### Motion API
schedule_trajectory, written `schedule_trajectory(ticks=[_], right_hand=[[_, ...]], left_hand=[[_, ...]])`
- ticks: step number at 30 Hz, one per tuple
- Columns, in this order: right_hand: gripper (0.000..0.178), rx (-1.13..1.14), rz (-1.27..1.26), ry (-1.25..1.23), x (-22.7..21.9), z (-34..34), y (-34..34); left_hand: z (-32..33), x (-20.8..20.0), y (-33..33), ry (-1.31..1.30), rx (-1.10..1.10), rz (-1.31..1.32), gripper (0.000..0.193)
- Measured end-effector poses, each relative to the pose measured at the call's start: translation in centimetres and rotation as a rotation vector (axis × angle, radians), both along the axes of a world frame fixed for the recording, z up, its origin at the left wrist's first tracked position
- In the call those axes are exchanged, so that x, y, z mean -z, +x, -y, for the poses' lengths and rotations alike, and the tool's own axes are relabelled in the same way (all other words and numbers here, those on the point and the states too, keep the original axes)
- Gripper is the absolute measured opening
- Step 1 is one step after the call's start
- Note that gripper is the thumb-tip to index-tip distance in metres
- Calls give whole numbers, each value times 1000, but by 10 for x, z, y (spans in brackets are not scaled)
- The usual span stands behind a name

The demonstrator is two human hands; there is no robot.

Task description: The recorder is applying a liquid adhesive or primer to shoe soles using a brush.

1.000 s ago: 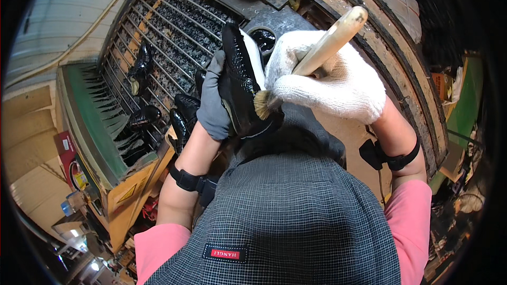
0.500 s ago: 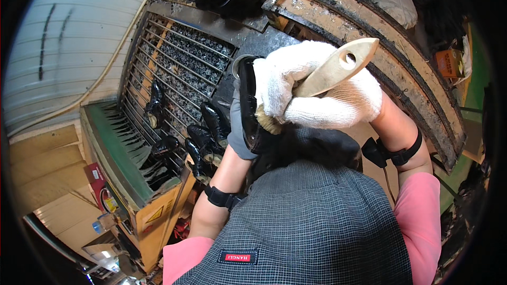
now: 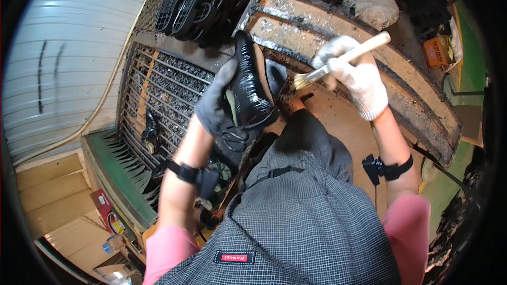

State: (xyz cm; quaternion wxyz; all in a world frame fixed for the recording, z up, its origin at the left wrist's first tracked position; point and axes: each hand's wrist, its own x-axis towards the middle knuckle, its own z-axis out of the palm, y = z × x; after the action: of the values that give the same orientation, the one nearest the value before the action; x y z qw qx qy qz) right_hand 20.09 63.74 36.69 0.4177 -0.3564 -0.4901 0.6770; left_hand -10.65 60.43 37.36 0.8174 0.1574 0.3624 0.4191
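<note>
Glossy black, tan-bottomed shoe [image 3: 247, 84] is clasped in the grey-gloved left hand [image 3: 216, 99]. White-gloved right hand [image 3: 359, 82] grips a pale wooden-handled brush [image 3: 368, 47], bristles [image 3: 301, 81] between the hands. Looks like a brushing step, no contact right now; another stroke would mean bringing bristles leftward.

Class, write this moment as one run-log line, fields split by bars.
left hand: grips glossy black shoe | right hand: holds brush | bristles: apart from shoe | nearby: black soles, orange box
</note>
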Motion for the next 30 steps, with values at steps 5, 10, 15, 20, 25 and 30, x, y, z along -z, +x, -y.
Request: schedule_trajectory(ticks=[5, 10, 15, 20, 25, 30], right_hand=[[20, 226, 91, -139, 11, 38, 9], [17, 300, 140, -220, 19, 62, -4], [15, 175, 245, -234, 23, 52, -31], [21, -5, 446, -99, 37, 38, -102], [26, -157, 584, 96, 53, 29, -192], [28, -165, 795, 448, 75, 20, -255]], left_hand=[[-148, 22, -9, 477, 352, -1379, 107], [-183, 15, 46, 581, 511, -2099, 98], [-114, 39, -9, 840, 103, -1709, 95], [84, 92, -161, 380, -104, -1583, 66], [346, 146, -233, -516, 1, -1814, 80], [411, 146, -244, -626, -157, -1318, 118]])
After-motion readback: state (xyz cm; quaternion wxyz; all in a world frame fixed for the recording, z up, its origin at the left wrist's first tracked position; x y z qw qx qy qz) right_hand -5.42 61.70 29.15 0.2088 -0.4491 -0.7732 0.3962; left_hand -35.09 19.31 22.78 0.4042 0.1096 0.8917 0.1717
